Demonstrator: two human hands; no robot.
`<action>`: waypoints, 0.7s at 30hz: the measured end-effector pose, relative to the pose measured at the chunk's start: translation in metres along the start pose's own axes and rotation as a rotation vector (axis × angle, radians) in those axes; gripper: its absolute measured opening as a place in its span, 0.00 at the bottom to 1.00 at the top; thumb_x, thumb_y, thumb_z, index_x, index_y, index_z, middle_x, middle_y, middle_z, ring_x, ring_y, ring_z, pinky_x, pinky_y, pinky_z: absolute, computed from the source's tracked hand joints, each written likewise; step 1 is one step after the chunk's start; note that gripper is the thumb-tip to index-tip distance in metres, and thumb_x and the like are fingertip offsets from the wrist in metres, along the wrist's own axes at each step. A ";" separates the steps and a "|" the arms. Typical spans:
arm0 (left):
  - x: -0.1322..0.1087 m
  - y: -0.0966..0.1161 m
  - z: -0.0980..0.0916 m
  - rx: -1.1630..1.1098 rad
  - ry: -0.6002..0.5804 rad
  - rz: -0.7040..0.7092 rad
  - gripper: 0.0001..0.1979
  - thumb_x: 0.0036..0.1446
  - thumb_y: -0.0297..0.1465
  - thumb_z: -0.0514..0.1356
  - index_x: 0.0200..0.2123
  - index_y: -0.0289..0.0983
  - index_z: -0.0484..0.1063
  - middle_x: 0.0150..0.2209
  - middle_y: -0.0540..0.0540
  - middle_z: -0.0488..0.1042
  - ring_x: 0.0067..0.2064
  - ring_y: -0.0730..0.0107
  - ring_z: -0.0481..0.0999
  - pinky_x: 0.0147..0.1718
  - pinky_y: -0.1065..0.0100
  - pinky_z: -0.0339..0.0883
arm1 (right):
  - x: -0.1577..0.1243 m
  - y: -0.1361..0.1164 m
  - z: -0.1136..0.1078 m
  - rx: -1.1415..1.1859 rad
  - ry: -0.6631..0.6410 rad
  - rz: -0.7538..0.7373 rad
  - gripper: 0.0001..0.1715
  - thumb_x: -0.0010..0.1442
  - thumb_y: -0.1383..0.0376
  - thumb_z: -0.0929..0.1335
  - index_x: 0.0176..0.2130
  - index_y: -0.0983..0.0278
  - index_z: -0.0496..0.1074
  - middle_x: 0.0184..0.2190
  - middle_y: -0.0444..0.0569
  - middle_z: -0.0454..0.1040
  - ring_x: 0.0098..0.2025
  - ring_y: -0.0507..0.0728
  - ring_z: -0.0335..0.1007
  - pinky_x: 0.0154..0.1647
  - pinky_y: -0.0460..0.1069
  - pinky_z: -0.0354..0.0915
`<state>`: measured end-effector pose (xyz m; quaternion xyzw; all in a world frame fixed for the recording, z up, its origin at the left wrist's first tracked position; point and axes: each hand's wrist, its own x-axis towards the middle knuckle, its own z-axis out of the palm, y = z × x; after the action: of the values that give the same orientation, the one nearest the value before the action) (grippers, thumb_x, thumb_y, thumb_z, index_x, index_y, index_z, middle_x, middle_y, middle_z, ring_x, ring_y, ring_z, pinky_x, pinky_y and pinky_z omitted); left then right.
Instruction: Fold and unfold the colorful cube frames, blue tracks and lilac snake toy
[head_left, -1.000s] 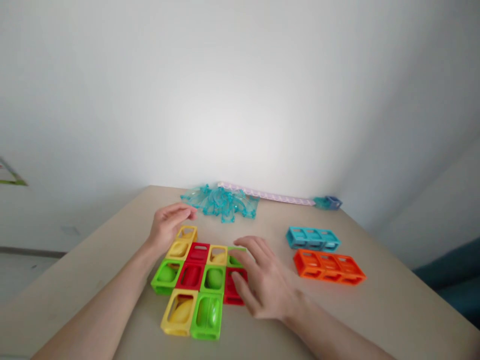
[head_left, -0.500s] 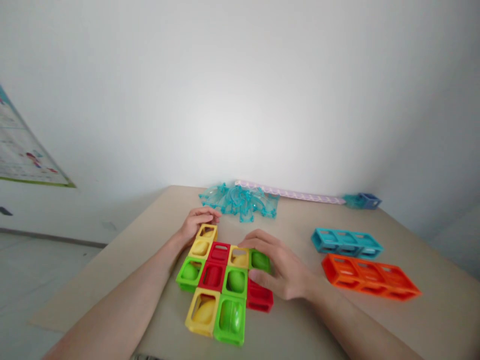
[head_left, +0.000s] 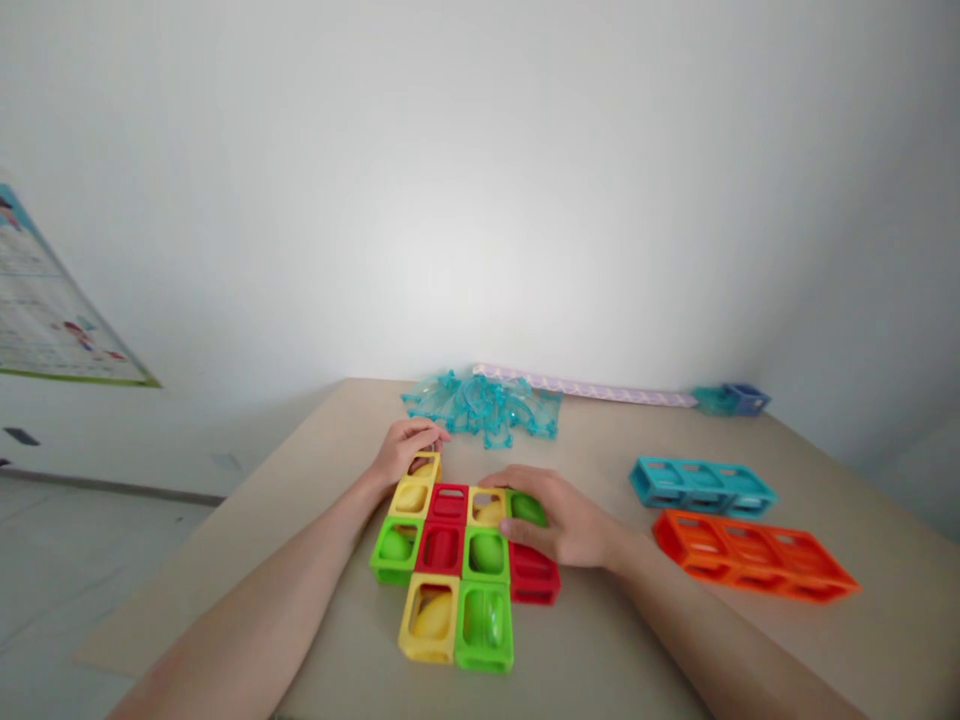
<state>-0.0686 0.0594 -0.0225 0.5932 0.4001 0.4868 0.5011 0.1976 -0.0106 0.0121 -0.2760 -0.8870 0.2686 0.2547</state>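
Note:
A flat patch of joined hollow cube blocks in yellow, green and red lies on the table. My left hand curls round the far yellow block at the patch's left arm, its fingertips partly hidden behind that block. At the right side, my right hand grips the green corner block, with the thumb across the top near a red block and the fingers over the far edge. Rounded pieces show inside several blocks. Closest to me are a yellow block and a green block, side by side.
To the right on the table lie a blue three-cell block row and an orange one. Clear teal pieces are heaped at the back, beside a lilac strip and a dark blue block along the wall.
The joined blocks have turned slightly, their near end swinging to the right. My left fingers have come closer over the far yellow block. The whole view has shifted a little.

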 end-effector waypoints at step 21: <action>-0.027 0.047 0.000 0.660 -0.404 0.431 0.16 0.52 0.29 0.58 0.44 0.36 0.75 0.46 0.41 0.71 0.50 0.57 0.69 0.53 0.58 0.60 | 0.005 -0.015 -0.005 -0.255 -0.115 -0.094 0.30 0.59 0.71 0.61 0.60 0.59 0.63 0.53 0.54 0.69 0.53 0.60 0.67 0.54 0.53 0.62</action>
<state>-0.0746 0.0255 0.0190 0.8745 0.2953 0.3008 0.2400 0.1916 -0.0165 0.0265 -0.2488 -0.9389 0.1567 0.1787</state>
